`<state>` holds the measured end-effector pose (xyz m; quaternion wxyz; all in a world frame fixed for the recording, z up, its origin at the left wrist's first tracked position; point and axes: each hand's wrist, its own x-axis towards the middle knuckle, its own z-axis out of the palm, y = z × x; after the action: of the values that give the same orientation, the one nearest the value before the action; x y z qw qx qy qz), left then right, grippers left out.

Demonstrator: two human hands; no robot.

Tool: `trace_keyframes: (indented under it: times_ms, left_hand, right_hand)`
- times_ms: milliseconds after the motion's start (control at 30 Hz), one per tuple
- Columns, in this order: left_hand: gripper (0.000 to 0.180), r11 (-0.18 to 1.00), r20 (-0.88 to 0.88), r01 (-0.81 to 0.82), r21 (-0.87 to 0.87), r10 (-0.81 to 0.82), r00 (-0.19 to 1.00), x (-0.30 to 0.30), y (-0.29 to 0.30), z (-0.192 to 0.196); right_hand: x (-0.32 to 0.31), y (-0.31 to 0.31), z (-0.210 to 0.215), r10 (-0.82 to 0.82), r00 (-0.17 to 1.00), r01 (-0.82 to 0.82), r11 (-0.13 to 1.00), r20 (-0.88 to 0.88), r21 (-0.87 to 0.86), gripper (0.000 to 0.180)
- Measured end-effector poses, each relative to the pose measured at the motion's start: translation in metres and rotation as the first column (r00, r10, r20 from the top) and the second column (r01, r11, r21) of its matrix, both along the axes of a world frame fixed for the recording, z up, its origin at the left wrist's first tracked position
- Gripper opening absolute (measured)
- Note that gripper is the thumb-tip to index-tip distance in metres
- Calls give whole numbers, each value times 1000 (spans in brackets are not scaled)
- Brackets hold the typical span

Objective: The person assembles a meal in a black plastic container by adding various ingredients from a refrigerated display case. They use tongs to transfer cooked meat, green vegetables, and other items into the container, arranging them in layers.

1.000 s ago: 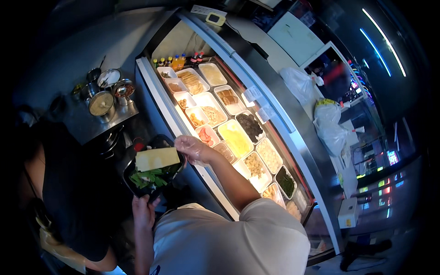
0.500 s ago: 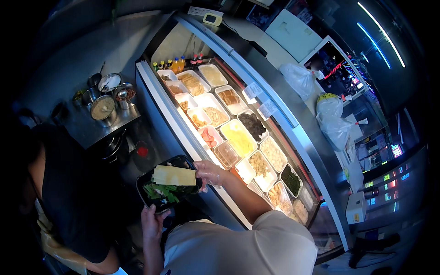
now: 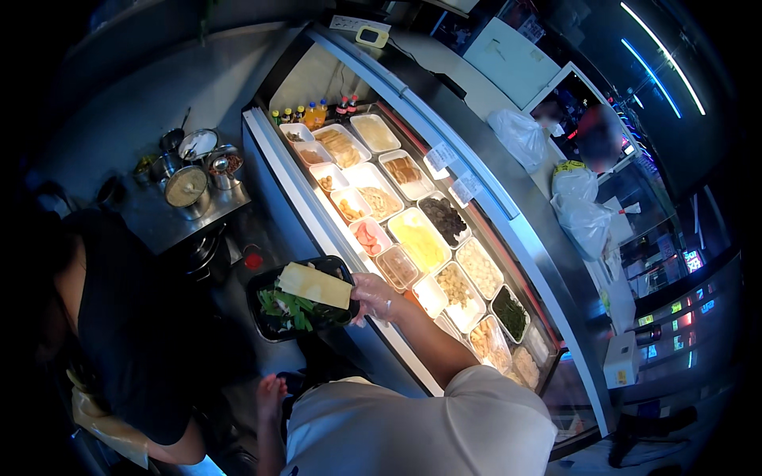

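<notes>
My right hand (image 3: pixel 370 298), in a thin clear glove, grips the right edge of a black plastic tray (image 3: pixel 274 335). Inside the tray lie cut green leafy vegetables (image 3: pixel 295 313), with a flat pale-yellow slab of food (image 3: pixel 316 285) resting across them and onto the right side. Below the tray and apart from it, my left hand (image 3: pixel 271 394) holds nothing, its fingers loosely bent. Just right of my right hand is a lit display case (image 3: pixel 349 274) filled with white food trays.
A co-worker in a black top (image 3: pixel 131 325) stands close at my left. Metal pots (image 3: pixel 188 190) with ladles stand on a steel table at the upper left. Drink bottles (image 3: pixel 316 113) line the case's far end. White plastic bags (image 3: pixel 583 214) sit on the counter beyond the glass.
My left hand has let go of the black tray and dropped lower. The tray, now only in my right hand, has shifted slightly right and up. A person has appeared beyond the counter.
</notes>
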<state>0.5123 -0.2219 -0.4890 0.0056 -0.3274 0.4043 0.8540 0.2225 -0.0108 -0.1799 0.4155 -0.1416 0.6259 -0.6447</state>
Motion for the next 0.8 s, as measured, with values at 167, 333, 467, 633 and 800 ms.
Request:
trace_keyframes:
  times_ms: [167, 333, 467, 633, 800]
  left_hand:
    - [11, 942, 231, 247, -225, -195, 953, 101, 1, -123]
    - [8, 938, 371, 330, -109, -269, 889, 169, -7, -164]
    - [6, 964, 379, 255, -77, -209, 902, 186, -5, -163]
    - [12, 994, 231, -92, -63, 104, 967, 109, 0, -88]
    - [65, 976, -428, -8, 217, 103, 898, -4, -22, 71]
  right_hand:
    - [-1, -4, -9, -36, 997, 35, 999, -74, -19, 25]
    - [3, -16, -18, -141, 988, 138, 990, -71, -38, 24]
    - [4, -22, -21, -149, 985, 149, 989, -86, -2, 24]
    - [5, -13, -25, -125, 990, 127, 992, -58, 24, 20]
    - [22, -7, -34, -94, 984, 102, 994, -150, 48, 14]
